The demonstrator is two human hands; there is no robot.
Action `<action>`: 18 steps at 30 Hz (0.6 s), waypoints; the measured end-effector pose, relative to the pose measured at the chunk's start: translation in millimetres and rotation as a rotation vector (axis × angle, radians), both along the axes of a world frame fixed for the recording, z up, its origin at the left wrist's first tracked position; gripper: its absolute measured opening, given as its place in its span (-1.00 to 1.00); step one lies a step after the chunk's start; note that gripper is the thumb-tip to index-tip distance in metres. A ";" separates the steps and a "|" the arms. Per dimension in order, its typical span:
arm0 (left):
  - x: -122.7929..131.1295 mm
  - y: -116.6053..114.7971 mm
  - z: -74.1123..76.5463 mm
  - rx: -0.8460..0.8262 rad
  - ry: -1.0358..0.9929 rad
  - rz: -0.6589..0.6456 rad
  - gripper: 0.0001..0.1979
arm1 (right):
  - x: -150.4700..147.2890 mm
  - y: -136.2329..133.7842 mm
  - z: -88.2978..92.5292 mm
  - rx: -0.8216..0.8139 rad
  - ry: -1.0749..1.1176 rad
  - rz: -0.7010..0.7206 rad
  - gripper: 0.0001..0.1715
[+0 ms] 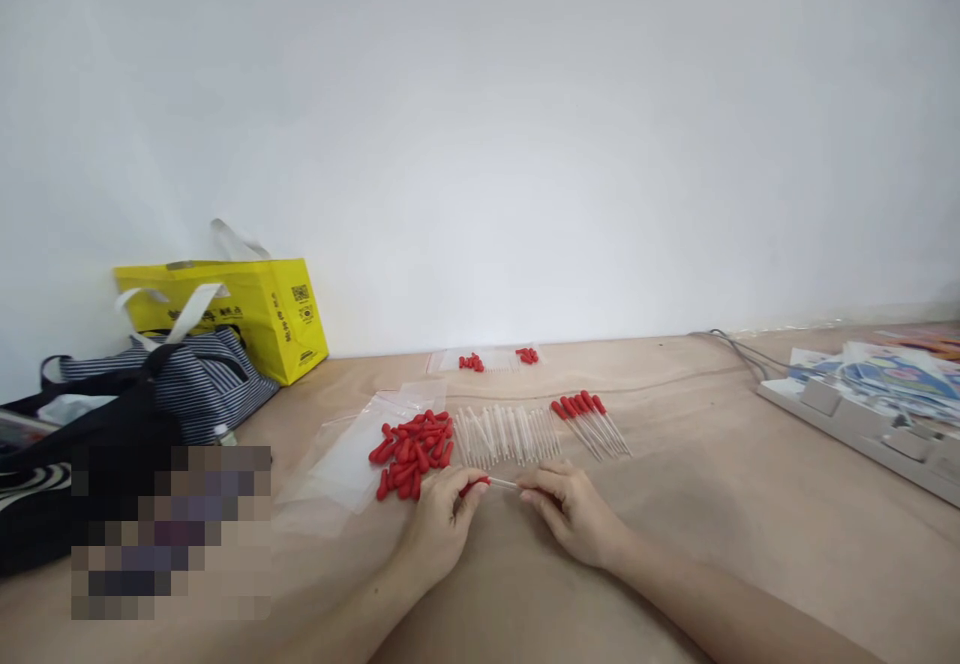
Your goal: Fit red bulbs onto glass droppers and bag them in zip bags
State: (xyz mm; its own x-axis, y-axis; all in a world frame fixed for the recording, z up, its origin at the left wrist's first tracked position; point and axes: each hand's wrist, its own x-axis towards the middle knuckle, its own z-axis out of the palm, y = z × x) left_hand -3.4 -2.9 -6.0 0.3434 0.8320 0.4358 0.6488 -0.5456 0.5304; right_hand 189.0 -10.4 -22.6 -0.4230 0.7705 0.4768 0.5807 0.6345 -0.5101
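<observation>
My left hand (437, 526) pinches a red rubber bulb (475, 485) that sits on one end of a thin clear glass tube (504, 484). My right hand (574, 511) pinches the tube's other end. Both hands rest low on the tan table (705, 484). Just beyond my left hand lies a pile of loose red bulbs (411, 452). A row of bare clear tubes (506, 434) lies beyond both hands. To its right lie several finished droppers with red bulbs (590, 421).
Clear plastic bags (352, 454) lie under and left of the bulb pile. A further bag with red bulbs (495, 358) lies near the wall. A yellow bag (251, 312) and striped bag (187, 379) stand at left. A power strip (862, 424) and cable lie at right.
</observation>
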 end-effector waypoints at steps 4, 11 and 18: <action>-0.1 -2.4 -2.3 0.034 0.079 -0.037 -0.76 | 5.1 0.1 0.2 0.097 -0.116 0.007 -0.72; 0.5 -7.9 -2.4 0.031 0.135 -0.103 -0.78 | 5.8 -6.2 7.5 0.238 -0.227 -0.012 -0.75; 1.9 -10.0 -2.6 0.057 0.185 -0.189 -0.80 | 2.8 -9.3 8.3 0.253 -0.230 -0.024 -0.78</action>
